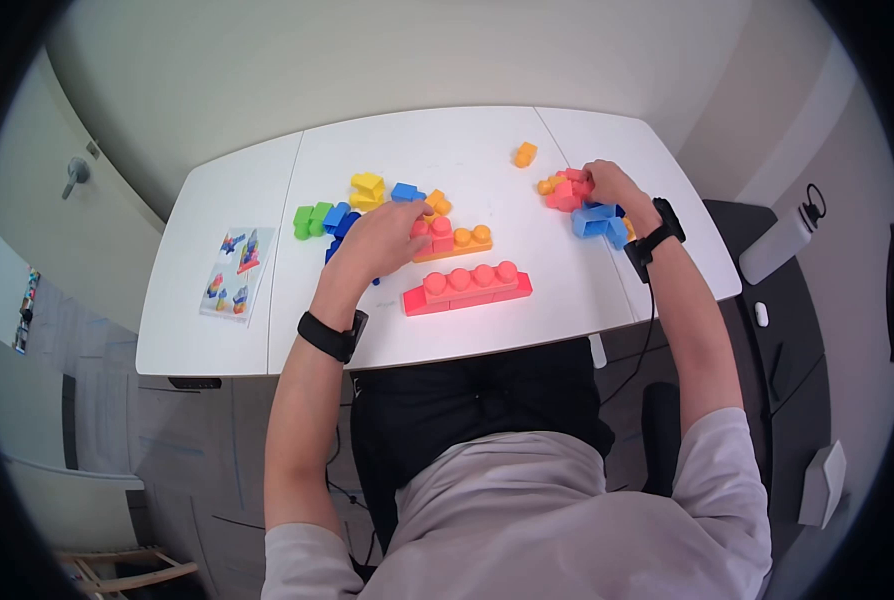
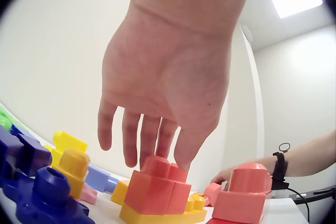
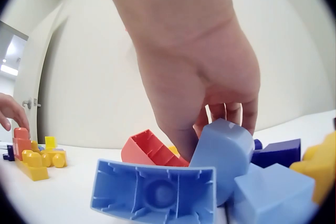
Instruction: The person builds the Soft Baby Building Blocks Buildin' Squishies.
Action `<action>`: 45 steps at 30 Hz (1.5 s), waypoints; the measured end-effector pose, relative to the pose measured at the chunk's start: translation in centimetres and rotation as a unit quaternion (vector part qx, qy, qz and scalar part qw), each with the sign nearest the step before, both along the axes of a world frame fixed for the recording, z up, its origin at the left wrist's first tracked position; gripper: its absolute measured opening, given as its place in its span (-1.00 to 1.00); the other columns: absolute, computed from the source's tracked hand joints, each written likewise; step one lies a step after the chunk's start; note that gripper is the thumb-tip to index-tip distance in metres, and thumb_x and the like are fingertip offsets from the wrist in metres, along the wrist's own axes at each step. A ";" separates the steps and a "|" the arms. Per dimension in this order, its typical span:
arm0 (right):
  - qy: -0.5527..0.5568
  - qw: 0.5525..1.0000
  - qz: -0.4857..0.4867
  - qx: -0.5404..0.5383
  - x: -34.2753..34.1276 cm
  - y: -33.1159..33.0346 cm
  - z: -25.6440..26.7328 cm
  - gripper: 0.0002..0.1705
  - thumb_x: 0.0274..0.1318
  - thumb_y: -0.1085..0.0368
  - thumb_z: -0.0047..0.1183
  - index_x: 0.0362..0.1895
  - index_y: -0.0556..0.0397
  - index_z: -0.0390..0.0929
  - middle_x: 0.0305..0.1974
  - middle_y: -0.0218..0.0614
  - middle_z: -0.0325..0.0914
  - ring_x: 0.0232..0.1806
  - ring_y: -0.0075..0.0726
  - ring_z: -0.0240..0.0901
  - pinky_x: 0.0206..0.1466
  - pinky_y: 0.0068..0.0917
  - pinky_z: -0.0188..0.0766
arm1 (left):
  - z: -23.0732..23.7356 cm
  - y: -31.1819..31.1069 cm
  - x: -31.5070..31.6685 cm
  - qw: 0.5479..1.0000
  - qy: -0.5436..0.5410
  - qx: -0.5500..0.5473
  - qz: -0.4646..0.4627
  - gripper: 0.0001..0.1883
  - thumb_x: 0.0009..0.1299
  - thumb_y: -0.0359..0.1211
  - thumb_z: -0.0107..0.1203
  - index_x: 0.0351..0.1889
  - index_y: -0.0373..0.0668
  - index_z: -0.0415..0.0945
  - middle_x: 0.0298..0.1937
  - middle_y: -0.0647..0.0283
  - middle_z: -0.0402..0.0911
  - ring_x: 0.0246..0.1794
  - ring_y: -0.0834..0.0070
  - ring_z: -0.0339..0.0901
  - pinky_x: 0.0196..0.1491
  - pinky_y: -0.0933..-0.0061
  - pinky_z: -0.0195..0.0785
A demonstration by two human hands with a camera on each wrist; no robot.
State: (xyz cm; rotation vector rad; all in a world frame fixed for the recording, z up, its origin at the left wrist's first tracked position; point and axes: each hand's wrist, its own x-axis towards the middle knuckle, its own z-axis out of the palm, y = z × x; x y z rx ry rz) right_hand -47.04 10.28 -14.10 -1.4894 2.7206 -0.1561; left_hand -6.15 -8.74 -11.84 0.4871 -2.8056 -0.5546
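Right hand dips among loose red pieces, apparently choosing (can't tell what its fingers hold)! Left hand dangles straight fingers at the tabletop's red blocks; next needs a sure pinch.

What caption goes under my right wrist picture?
Right hand reaching down among blue blocks and a red block.

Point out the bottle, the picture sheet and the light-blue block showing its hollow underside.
Bottle (image 1: 775,248): head view, side of its white body.
Picture sheet (image 1: 237,273): head view, near its middle.
Light-blue block (image 3: 160,193): right wrist view, inside its hollow underside.
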 end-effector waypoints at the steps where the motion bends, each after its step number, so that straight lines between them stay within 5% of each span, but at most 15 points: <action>1: 0.004 1.000 0.013 0.012 0.4 0.0 0.2 -0.66 -0.08 0.39 0.38 -0.13 0.08 0.68 -0.13 -0.09 0.74 -0.05 0.02 0.67 0.00 -0.20 0.59 | 0.0 0.0 0.0 1.000 -0.011 -0.002 -0.002 -0.60 0.41 -0.38 0.15 0.21 -0.23 0.57 0.02 0.00 0.70 0.05 0.09 0.63 0.12 0.16 0.49; 17: -0.067 0.997 0.007 -0.038 1.6 0.2 1.7 -0.53 -0.07 0.37 0.46 -0.01 0.08 0.61 -0.07 -0.20 0.73 -0.01 -0.10 0.67 0.07 -0.29 0.59 | -0.7 -0.6 0.1 0.999 -0.029 -0.027 -0.006 -0.57 0.41 -0.27 0.26 0.21 -0.20 0.55 0.13 0.05 0.70 0.17 0.11 0.62 0.17 0.13 0.51; 20: -0.073 0.989 0.016 -0.130 2.6 0.1 2.6 -0.59 -0.02 0.35 0.41 -0.03 0.06 0.65 -0.13 -0.14 0.73 -0.07 -0.08 0.66 0.02 -0.26 0.58 | -0.8 -0.6 0.3 0.999 -0.002 -0.031 -0.012 -0.59 0.39 -0.35 0.21 0.20 -0.24 0.56 0.03 0.03 0.70 0.09 0.09 0.62 0.14 0.15 0.50; 22: 0.020 0.972 0.064 -0.224 3.8 -0.2 3.2 -0.58 -0.01 0.29 0.45 -0.04 0.07 0.64 -0.13 -0.16 0.72 -0.08 -0.11 0.66 0.00 -0.26 0.58 | -0.8 -0.6 0.1 0.999 -0.007 -0.036 0.004 -0.62 0.38 -0.37 0.22 0.16 -0.22 0.59 0.02 0.06 0.71 0.08 0.09 0.63 0.11 0.15 0.51; 25: -0.030 0.951 0.124 -0.282 8.2 -1.0 4.7 -0.57 0.01 0.25 0.46 -0.04 0.09 0.63 -0.15 -0.19 0.71 -0.08 -0.17 0.67 -0.03 -0.29 0.59 | -0.6 -0.5 0.0 0.999 -0.012 -0.039 0.017 -0.67 0.36 -0.35 0.24 0.07 -0.20 0.61 0.00 0.09 0.73 0.05 0.11 0.66 0.06 0.12 0.54; 28: -0.157 0.949 0.141 -0.234 13.2 -1.7 5.3 -0.57 0.04 0.25 0.45 -0.03 0.09 0.60 -0.15 -0.23 0.71 -0.08 -0.25 0.68 -0.01 -0.33 0.62 | -0.8 -0.5 -0.1 0.999 0.006 -0.042 0.013 -0.73 0.36 -0.36 0.24 0.01 -0.19 0.63 -0.08 0.10 0.75 -0.01 0.10 0.68 0.01 0.11 0.54; 35: -0.265 0.914 0.258 -0.164 17.5 -4.3 1.7 -0.58 0.01 0.34 0.46 -0.06 0.07 0.56 -0.17 -0.27 0.73 -0.06 -0.29 0.71 0.08 -0.35 0.65 | -0.4 0.1 -0.3 0.999 -0.010 0.004 0.037 -0.70 0.35 -0.43 0.16 0.05 -0.21 0.64 -0.15 0.03 0.75 -0.12 0.09 0.69 -0.05 0.15 0.53; 45: -0.188 0.943 0.245 -0.126 18.0 -5.2 -0.7 -0.49 -0.07 0.30 0.51 -0.03 0.02 0.55 -0.18 -0.28 0.71 -0.09 -0.24 0.67 0.03 -0.32 0.59 | -0.4 0.4 -0.6 1.000 0.000 0.024 0.013 -0.71 0.37 -0.46 0.25 0.05 -0.27 0.62 -0.08 -0.03 0.76 -0.04 0.09 0.72 0.02 0.20 0.55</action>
